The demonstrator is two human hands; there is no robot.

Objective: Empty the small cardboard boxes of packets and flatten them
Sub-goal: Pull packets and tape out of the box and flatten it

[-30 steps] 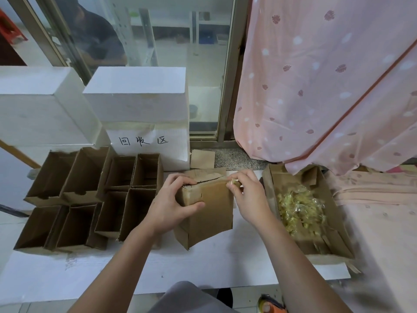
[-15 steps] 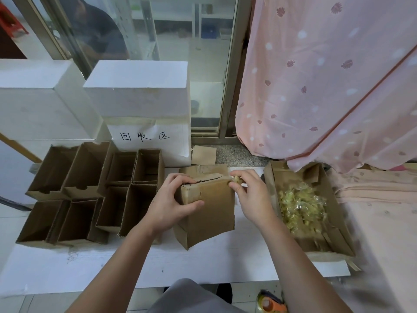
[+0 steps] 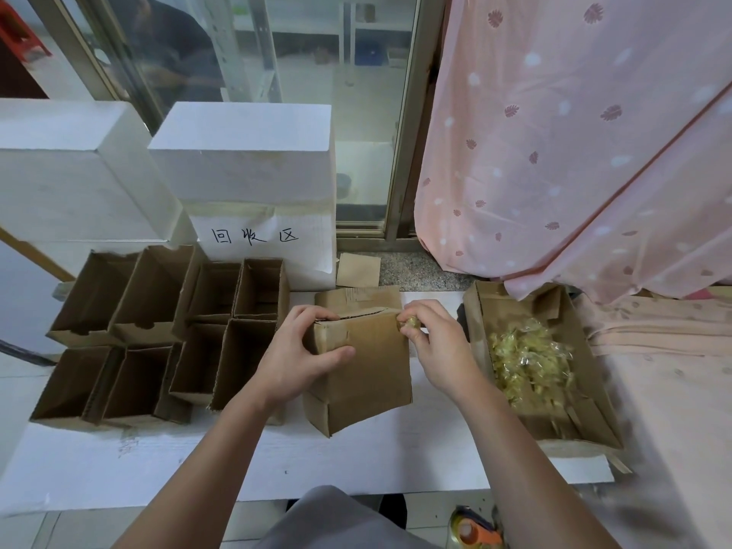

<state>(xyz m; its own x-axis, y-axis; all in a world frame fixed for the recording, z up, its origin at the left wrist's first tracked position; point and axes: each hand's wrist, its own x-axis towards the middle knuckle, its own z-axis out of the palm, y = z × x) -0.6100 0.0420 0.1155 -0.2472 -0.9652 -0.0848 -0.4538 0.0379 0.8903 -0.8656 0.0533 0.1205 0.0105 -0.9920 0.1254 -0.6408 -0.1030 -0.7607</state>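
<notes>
The left hand (image 3: 301, 350) grips the top left corner of a small cardboard box (image 3: 362, 366) at the middle of the white tabletop (image 3: 356, 461); the right hand (image 3: 431, 342) pinches a yellow packet (image 3: 410, 322) at its top right corner. Open boxes (image 3: 166, 330) crowd the left edge, none flattened. Loose packets (image 3: 528, 362) fill the tray box (image 3: 594, 410) at the right edge. Since half a second ago, the grip looks unchanged and the packet sits marginally clearer of the box.

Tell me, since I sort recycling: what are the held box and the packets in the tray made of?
Small box: brown corrugated cardboard, matte; fluting shows along its torn top edge. Packets: seemingly clear plastic film, glossy and crinkled, over yellowish contents. Tray: the same brown cardboard.
</notes>
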